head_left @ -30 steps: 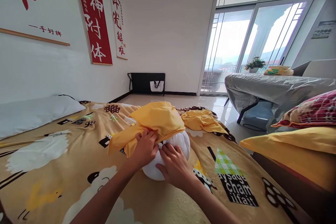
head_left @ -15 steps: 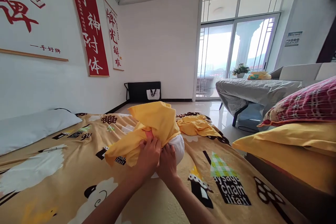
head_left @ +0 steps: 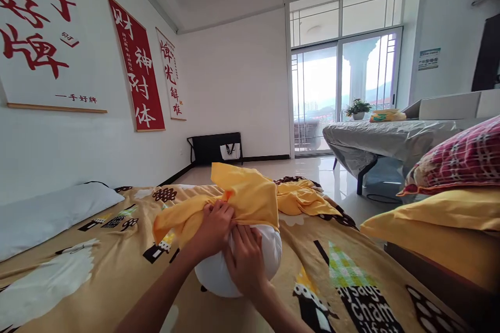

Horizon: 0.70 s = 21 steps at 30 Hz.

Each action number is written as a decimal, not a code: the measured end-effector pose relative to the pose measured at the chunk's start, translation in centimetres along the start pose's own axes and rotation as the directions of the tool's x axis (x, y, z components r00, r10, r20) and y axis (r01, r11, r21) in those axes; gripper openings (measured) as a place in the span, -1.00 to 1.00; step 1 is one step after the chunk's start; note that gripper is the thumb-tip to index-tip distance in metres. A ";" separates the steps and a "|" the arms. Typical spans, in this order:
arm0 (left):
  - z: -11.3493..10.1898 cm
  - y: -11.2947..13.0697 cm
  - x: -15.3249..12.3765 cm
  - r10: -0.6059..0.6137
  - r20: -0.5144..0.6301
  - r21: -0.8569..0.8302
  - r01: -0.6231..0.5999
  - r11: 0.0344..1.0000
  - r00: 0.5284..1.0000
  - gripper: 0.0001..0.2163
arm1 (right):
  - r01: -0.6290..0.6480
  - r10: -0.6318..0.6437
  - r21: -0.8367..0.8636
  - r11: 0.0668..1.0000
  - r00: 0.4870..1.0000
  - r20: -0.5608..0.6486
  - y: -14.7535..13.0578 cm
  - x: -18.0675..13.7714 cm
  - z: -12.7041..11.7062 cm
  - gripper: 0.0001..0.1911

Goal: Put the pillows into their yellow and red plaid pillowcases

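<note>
A white pillow [head_left: 219, 273] stands on the bed in front of me, with a yellow pillowcase [head_left: 252, 192] draped over its top end. My left hand [head_left: 215, 223] is closed on the bunched edge of the pillowcase. Just to its right, my right hand [head_left: 247, 255] grips the pillow right below the cloth edge, fingers pressed together against the white fabric. The fingertips are partly hidden at the cloth's edge. One part of the pillowcase hangs out to the left.
A patterned tan blanket [head_left: 128, 270] covers the bed. Another yellow cloth [head_left: 302, 197] lies at its far edge. A white pillow [head_left: 58, 213] rests at left. Yellow pillows [head_left: 437, 218] and a plaid pillow [head_left: 461, 156] are stacked at right, near a plastic-covered table [head_left: 375, 135].
The pillowcase has shifted slightly right and more of the white pillow's lower part shows. My right hand has moved lower on the pillow, its fingers straighter. The camera view has tilted up.
</note>
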State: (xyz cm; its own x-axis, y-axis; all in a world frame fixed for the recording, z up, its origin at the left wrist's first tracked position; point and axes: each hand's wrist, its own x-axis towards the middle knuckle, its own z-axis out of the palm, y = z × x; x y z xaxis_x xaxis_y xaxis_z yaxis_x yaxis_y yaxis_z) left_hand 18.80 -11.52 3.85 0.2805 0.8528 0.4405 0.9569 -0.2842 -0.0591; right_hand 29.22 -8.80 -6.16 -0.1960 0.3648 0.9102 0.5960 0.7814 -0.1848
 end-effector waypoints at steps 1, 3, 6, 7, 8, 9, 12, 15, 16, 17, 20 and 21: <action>1.0 -0.1 -0.6 0.010 0.020 -0.009 -0.010 1.000 1.000 -0.83 | 0.041 -0.041 -0.010 0.999 0.999 -0.016 0.3 -1.4 -0.2 -0.66; 2.7 -0.1 -1.7 0.036 0.014 0.014 -0.036 0.999 0.999 -0.83 | 0.145 -0.147 -0.050 0.988 0.989 -0.025 1.0 -4.1 -1.0 -0.57; 3.8 -0.3 -2.3 0.050 -0.061 0.123 -0.042 0.991 0.997 -0.82 | 0.268 -0.273 -0.134 0.954 0.962 -0.019 2.1 -7.3 -2.7 -0.51; 3.9 -0.4 -2.2 0.049 -0.080 0.154 -0.036 0.987 0.996 -0.82 | 0.279 -0.287 -0.182 0.943 0.958 -0.018 2.5 -8.1 -3.0 -0.52; 3.9 -0.5 -2.1 0.049 -0.093 0.174 -0.032 0.984 0.994 -0.82 | 0.270 -0.282 -0.239 0.933 0.959 -0.019 2.8 -8.9 -3.1 -0.52; 3.9 -0.5 -1.9 0.053 -0.102 0.187 -0.033 0.982 0.993 -0.83 | 0.247 -0.264 -0.300 0.922 0.964 -0.017 3.1 -9.5 -3.0 -0.50; 3.7 -0.1 -1.7 0.091 -0.137 0.201 -0.062 0.978 0.986 -0.83 | 0.168 -0.186 -0.404 0.899 0.983 -0.006 3.4 -10.4 -1.3 -0.36; 3.2 0.6 -2.3 0.124 -0.194 0.235 -0.076 0.969 0.973 -0.82 | 0.130 -0.131 -0.353 0.927 0.991 0.019 2.8 -9.4 1.2 -0.38; 2.9 0.8 -2.6 0.132 -0.213 0.258 -0.075 0.963 0.968 -0.82 | 0.113 -0.110 -0.326 0.939 0.994 0.029 2.4 -8.7 2.0 -0.41; 2.6 0.8 -2.9 0.141 -0.231 0.286 -0.071 0.956 0.963 -0.82 | 0.090 -0.086 -0.304 0.948 0.996 0.027 2.1 -7.8 2.8 -0.45; 1.4 0.6 -3.3 0.185 -0.287 0.370 -0.069 0.926 0.940 -0.83 | -0.002 -0.004 -0.247 0.969 1.000 -0.023 1.1 -4.3 4.5 -0.54; 1.0 0.5 -3.2 0.201 -0.302 0.390 -0.071 0.918 0.932 -0.83 | -0.025 0.015 -0.222 0.975 0.999 -0.050 0.9 -2.9 4.9 -0.57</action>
State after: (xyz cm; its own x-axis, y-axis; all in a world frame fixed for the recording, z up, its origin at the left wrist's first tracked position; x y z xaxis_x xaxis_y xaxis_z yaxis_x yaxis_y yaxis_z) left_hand 18.41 -13.96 1.50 0.4311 0.6050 0.6694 0.8875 -0.1507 -0.4354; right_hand 26.50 -6.69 -10.79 -0.1482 0.3505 0.9248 0.7588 0.6400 -0.1209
